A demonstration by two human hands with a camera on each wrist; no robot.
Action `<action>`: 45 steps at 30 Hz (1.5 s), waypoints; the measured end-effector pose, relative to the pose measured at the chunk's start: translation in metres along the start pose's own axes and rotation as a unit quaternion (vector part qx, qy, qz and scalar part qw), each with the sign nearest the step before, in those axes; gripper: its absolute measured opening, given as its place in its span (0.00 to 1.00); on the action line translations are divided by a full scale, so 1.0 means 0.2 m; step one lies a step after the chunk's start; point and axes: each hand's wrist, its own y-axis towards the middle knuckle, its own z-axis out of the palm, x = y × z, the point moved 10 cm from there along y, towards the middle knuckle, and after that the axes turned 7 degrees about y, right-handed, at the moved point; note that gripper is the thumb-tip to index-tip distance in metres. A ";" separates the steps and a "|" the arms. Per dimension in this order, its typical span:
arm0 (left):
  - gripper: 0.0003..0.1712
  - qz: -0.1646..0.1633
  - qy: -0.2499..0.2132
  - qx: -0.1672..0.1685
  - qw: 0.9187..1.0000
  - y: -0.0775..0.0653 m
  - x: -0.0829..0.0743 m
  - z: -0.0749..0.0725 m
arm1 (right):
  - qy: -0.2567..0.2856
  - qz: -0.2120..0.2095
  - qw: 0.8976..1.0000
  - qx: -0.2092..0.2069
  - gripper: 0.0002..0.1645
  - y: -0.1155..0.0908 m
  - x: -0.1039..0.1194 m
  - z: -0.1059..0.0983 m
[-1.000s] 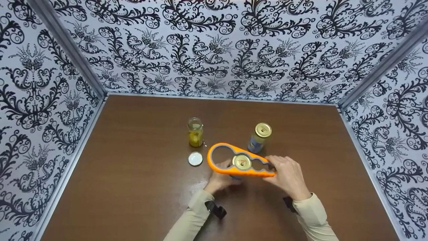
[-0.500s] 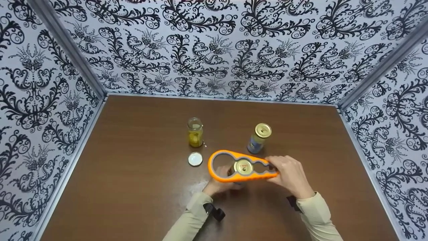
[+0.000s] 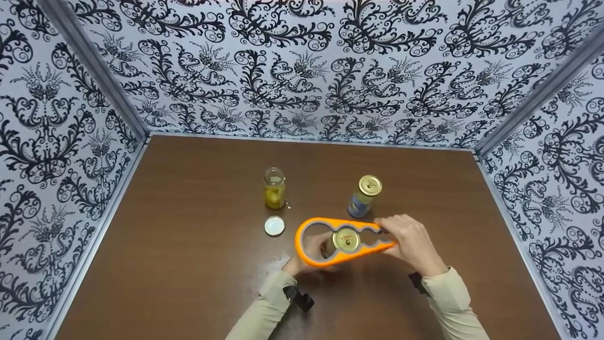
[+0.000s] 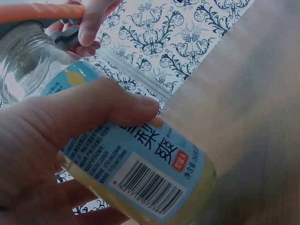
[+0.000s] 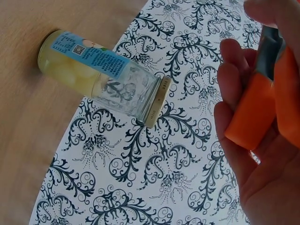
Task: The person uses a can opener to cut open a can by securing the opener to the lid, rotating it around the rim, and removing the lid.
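Note:
My left hand (image 4: 93,108) grips a glass jar with a blue label (image 4: 140,164), its thumb across the label, fingers behind the glass. Over the jar's gold lid (image 3: 347,240) sits an orange jar opener (image 3: 361,252) with grey scalloped inner edges; the lid shows in a middle notch. My right hand (image 3: 413,241) holds the opener's two handle ends together, fingers curled round them in the right wrist view. Through the opener's large loop, part of the left hand is visible; the rest is covered by the opener in the head view.
Behind the opener stands another jar with a gold lid (image 3: 361,205), holding pale fruit. To the left, an uncovered jar (image 3: 274,191) has yellow contents, with a white-lined lid (image 3: 274,226) lying in front of it. Patterned walls (image 3: 302,71) enclose the brown table (image 3: 188,212).
Jar and opener have come slightly toward me and to the right. Seen from above, the opener has turned counterclockwise, its loop end moving nearer. Both hands keep their holds.

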 end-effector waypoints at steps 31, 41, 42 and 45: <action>0.37 -0.182 -0.097 -0.029 0.978 -0.03 0.31 -0.01 | -0.030 0.177 0.983 -0.042 0.29 -0.26 -0.18 -0.07; 0.39 -0.187 -0.126 -0.056 0.973 0.01 0.39 -0.05 | -0.042 0.226 0.973 -0.031 0.29 -0.35 -0.23 -0.06; 0.39 -0.186 -0.124 -0.059 0.973 0.01 0.40 -0.06 | -0.042 0.229 0.972 -0.029 0.29 -0.36 -0.23 -0.06; 0.38 -0.187 -0.118 -0.069 0.973 0.03 0.41 -0.09 | -0.040 0.239 0.970 -0.026 0.30 -0.38 -0.25 -0.05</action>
